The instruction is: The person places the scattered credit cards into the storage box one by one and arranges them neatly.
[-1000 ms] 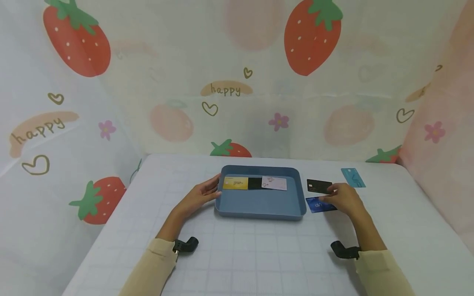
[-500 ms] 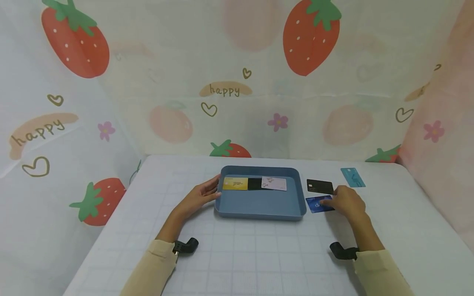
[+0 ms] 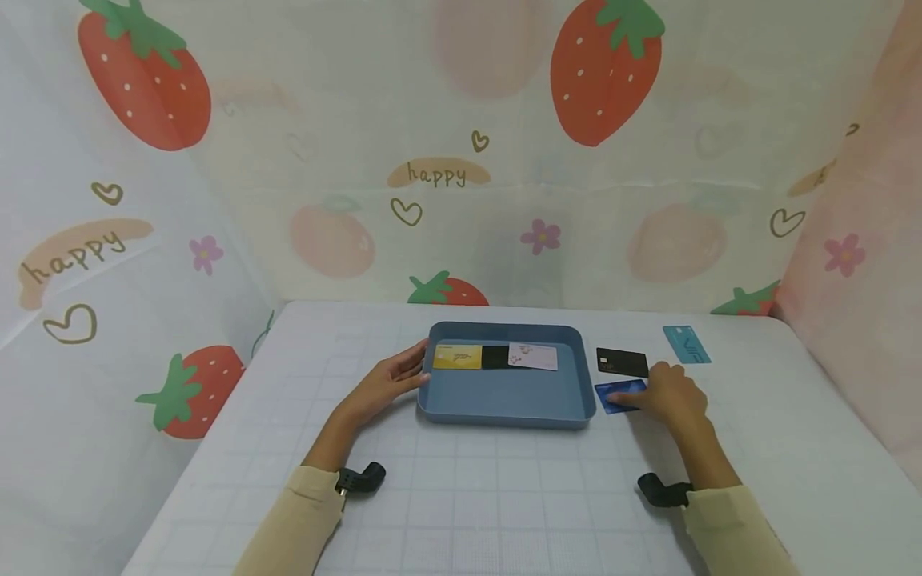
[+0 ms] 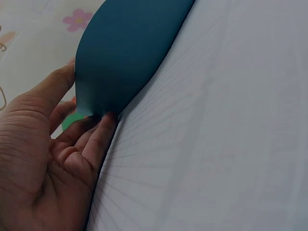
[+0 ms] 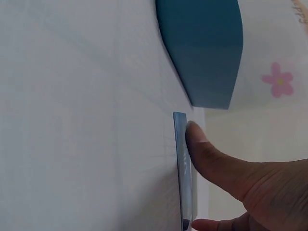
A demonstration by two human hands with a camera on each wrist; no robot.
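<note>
My left hand (image 3: 385, 384) holds the left end of the blue-grey tray (image 3: 504, 404), thumb at its rim and other fingers low on the outer wall. Inside the tray lie a yellow card (image 3: 458, 357), a black card (image 3: 494, 357) and a white patterned card (image 3: 534, 357) overlapping the black one. To the right of the tray, my right hand (image 3: 675, 394) is over a blue card (image 3: 612, 390). Its straight thumb (image 5: 196, 134) touches the card, and another finger is near the opposite end. The card lies flat on the table, its right end covered by the hand.
A black card (image 3: 622, 362) lies just behind the blue one. Farther back on the right is a teal VIP card (image 3: 687, 345). The white table (image 3: 461, 496) meets a strawberry-patterned curtain (image 3: 461, 232) at its back edge.
My right thumb has slid left along the blue card, and the right hand has shifted slightly left after moving off the black card. The left hand and tray stay in place.
</note>
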